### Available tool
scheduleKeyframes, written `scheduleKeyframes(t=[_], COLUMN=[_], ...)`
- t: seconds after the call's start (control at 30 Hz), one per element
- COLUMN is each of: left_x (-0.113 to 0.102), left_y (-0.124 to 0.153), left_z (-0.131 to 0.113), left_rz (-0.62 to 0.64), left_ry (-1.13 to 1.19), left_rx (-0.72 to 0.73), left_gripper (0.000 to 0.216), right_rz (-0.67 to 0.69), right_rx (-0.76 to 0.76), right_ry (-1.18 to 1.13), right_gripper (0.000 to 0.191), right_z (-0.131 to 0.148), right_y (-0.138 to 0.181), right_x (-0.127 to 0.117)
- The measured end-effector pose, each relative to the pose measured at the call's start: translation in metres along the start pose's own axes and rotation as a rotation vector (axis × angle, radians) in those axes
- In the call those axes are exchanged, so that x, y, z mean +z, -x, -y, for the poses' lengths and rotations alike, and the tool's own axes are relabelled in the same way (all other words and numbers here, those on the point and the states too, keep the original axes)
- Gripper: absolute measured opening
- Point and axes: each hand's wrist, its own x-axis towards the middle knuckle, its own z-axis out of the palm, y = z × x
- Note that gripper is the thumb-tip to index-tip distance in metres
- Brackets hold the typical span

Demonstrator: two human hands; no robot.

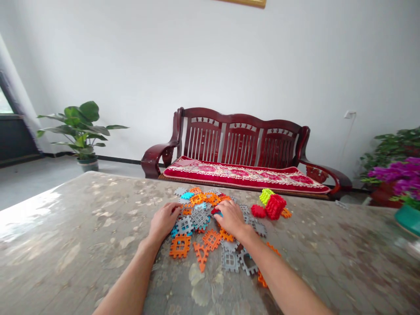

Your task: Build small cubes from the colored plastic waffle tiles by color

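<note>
A loose heap of toothed interlocking building tiles in orange, grey and blue lies on the table between my hands. My left hand (166,219) rests at the heap's left edge, fingers bent and thumb apart, beside a grey window tile (185,225). My right hand (231,215) reaches over the heap's right side. Its thumb and fingers close around a small red tile (215,211), partly covered by them. Nearer to me lie an orange square tile (180,246), an orange triangular tile (201,255) and a grey window tile (230,260).
Right of the heap stand a red block of tiles (275,207), a yellow-green piece (266,196) and a flat red tile (258,211). The table (82,245) has a patterned cover. Behind it is a wooden bench (241,135). Purple flowers (400,177) stand at right.
</note>
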Motion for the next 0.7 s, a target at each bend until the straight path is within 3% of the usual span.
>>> scheduleKeyframes(t=[0.17, 0.37, 0.47, 0.6, 0.7], left_x=[0.0, 0.001, 0.001, 0.001, 0.003], left_y=[0.0, 0.001, 0.001, 0.0, -0.001], left_z=[0.0, -0.001, -0.001, 0.0, 0.002], left_rz=[0.002, 0.018, 0.01, 0.006, 0.003], left_ry=[0.008, 0.003, 0.006, 0.031, 0.055], left_rx=[-0.005, -0.017, -0.011, 0.002, 0.009], left_gripper=[0.036, 0.036, 0.036, 0.034, 0.033], right_rz=[-0.041, -0.148, -0.136, -0.016, 0.074], right_rx=[-0.01, 0.054, -0.079, -0.285, -0.394], right_ry=[0.026, -0.019, -0.134, -0.142, -0.116], right_gripper=[0.016, 0.027, 0.025, 0.06, 0.07], right_z=[0.004, 0.002, 0.011, 0.034, 0.046], right_y=[0.007, 0.007, 0.003, 0.001, 0.001], right_x=[0.003, -0.001, 0.001, 0.006, 0.01])
